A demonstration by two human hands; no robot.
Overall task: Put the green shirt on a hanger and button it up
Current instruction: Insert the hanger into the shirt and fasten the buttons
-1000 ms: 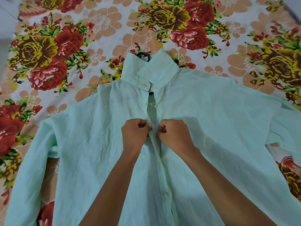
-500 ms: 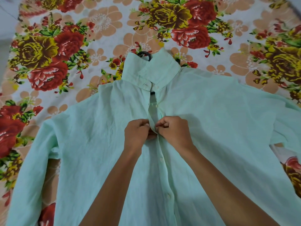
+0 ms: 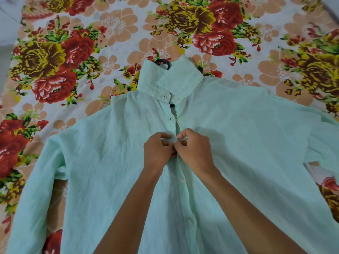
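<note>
Head view: pale mint-green button-front cotton shirt [image 3: 238,162] lies spread front-up on a floral bedsheet [image 3: 110,33], its collar raised over a black hanger hook [image 3: 163,62]. Left hand [image 3: 158,153] and right hand [image 3: 194,153] meet at the placket, each pinching a front edge. Lower buttons look fastened; the collar stays open.

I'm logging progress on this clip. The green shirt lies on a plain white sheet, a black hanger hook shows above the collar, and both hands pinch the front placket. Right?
Not quite: the sheet is not plain white, it has a bold floral print, as the head view shows. The rest holds: the green shirt lies on it, the black hanger hook shows above the collar, and the left hand and right hand pinch the placket.
</note>
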